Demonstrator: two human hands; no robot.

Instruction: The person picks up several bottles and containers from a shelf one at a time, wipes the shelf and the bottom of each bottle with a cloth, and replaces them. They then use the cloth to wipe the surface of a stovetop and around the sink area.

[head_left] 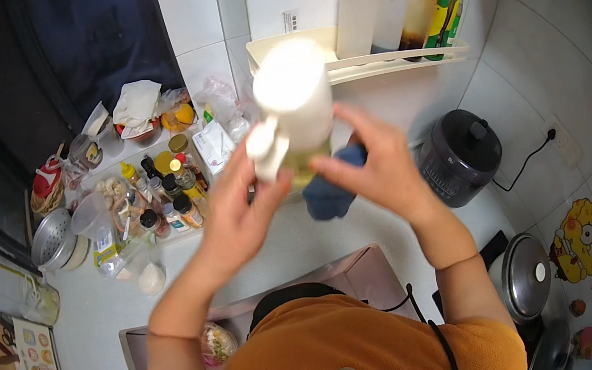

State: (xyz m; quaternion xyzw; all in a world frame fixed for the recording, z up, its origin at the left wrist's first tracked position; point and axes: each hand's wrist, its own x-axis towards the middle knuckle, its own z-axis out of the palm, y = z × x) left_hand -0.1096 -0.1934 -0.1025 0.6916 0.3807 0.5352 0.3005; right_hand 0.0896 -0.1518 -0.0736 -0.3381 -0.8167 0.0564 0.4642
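Observation:
Raised in front of me is a tall translucent container (298,109) with a glaring white top and yellowish liquid low down. My left hand (233,212) closes around its left side, by a white handle-like piece (269,146). My right hand (383,162) grips a dark blue cloth (333,193) against the container's lower right side. The container's base is partly hidden by my fingers and the cloth. Behind its top, a cream wall shelf (401,59) carries tall canisters (359,11) and sauce bottles (420,4).
Several seasoning bottles and jars (175,194) crowd the counter on the left, near a metal colander (52,240). A dark electric cooker (461,156) stands at the right wall. Below it is a lidded pot (524,275). The sink edge (369,263) runs in front of my body.

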